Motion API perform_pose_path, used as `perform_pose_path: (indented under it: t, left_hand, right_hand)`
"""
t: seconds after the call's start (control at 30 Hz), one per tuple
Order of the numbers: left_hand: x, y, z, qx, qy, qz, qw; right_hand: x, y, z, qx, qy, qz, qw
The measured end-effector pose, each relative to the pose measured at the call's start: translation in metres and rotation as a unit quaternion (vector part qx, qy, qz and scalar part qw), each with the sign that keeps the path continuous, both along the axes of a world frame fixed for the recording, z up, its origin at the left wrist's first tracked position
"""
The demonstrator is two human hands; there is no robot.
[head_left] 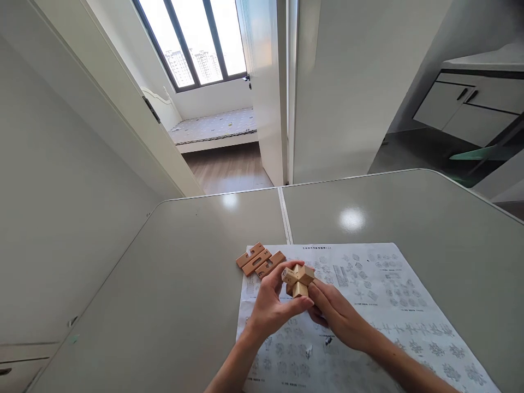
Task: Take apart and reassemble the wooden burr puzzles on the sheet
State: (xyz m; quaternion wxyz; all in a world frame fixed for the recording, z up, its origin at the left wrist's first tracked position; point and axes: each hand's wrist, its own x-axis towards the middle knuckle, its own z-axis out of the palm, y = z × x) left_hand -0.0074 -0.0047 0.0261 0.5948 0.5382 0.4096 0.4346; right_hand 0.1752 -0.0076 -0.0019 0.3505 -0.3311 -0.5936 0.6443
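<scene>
A light wooden burr puzzle (298, 279), made of interlocking bars that cross one another, is held up between both hands above the printed sheet. My left hand (273, 305) grips it from the left, the thumb along its lower front and the fingers behind its upper side. From the right, my right hand (333, 311) holds it with the fingers curled at its lower right side; some fingertips are hidden. Three notched, darker wooden pieces (257, 262) with marks on them lie side by side just beyond my left hand, at the sheet's upper left corner.
The white sheet (409, 322) with rows of puzzle diagrams lies on the pale table (184, 284). A strip (285, 215) divides the tabletop. Past the far edge are a doorway with an open door (264, 82), a bed (216, 125), and white cabinets (462, 103) to the right.
</scene>
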Motion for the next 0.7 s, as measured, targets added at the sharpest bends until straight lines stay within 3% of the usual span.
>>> perform_pose_path:
  t: [0.23, 0.47, 0.7]
  left_hand:
    - [0.008, -0.002, -0.003, -0.032, -0.087, -0.011, 0.996]
    - [0.009, -0.004, -0.008, -0.04, -0.112, -0.014, 0.993]
    - [0.012, -0.004, -0.002, -0.03, -0.122, -0.013, 0.992]
  right_hand:
    - [-0.001, -0.004, -0.001, 0.007, 0.005, -0.012, 1.0]
    - [-0.003, -0.005, 0.003, 0.016, -0.001, -0.023, 1.0]
    - [-0.005, -0.009, 0.004, -0.05, 0.029, -0.018, 0.998]
